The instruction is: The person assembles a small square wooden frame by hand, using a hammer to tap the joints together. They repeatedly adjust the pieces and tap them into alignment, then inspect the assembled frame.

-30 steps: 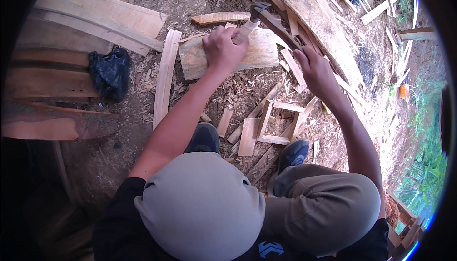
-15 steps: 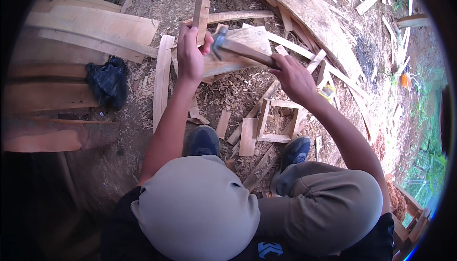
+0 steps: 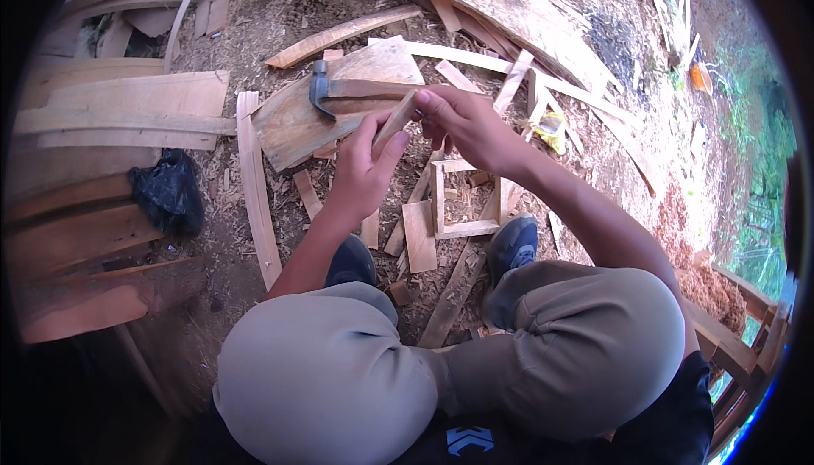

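Note:
My left hand (image 3: 359, 178) is closed round a short piece of wood (image 3: 396, 126), which slants up and to the right. At the wood's upper end, the thumb and fingers of my right hand (image 3: 466, 128) pinch it. Just beyond both hands, a claw hammer (image 3: 365, 89) lies on a wide wooden board (image 3: 288, 130), its dark head to the left. My right hand partly covers the hammer's wooden handle. A small rectangular wooden frame (image 3: 438, 204) stands on the ground between my feet and hands.
Wood chips and offcuts cover the ground. Long planks (image 3: 517, 20) curve across the far side. To the left are stacked boards (image 3: 110, 105) and a black plastic bag (image 3: 167, 192). A yellow packet (image 3: 551, 132) lies to the right, near my right forearm.
The hammer has left my right hand and now rests on the board. My left hand has lowered and tilted the wood piece, and my right hand has moved left to grip its end.

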`<state>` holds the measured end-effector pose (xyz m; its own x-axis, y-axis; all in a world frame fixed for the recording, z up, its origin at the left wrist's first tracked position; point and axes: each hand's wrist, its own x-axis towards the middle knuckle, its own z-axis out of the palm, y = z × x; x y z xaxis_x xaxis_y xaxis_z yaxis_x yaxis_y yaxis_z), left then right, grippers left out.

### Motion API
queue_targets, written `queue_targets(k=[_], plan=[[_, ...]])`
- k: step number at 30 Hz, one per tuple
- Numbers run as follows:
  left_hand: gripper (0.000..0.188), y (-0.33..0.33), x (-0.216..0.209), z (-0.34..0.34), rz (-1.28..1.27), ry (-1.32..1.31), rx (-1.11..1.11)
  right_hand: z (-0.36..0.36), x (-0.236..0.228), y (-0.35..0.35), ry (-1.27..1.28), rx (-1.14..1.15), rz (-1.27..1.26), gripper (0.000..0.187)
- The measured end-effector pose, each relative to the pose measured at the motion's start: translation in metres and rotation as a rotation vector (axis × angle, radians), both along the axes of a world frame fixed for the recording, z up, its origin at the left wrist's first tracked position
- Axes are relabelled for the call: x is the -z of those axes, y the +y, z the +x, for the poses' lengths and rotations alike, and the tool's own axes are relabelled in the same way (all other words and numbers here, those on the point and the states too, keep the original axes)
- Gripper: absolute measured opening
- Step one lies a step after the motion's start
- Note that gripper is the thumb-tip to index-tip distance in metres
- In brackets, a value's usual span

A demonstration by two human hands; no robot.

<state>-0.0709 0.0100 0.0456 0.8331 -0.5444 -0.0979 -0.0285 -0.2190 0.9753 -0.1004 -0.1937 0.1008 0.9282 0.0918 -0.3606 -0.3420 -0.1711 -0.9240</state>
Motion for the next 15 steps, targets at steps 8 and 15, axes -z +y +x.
queue_targets(k=[8, 15], plan=[[0.033, 0.01, 0.009, -0.012, 0.063, -0.028, 0.105, -0.013, 0.018, 0.003, 0.0, -0.141, -0.012, 0.023], [0.033, 0.012, 0.035, -0.013, 0.04, 0.214, -0.199, -0.027, 0.038, 0.011, -0.06, 0.043, -0.068, 0.017]])
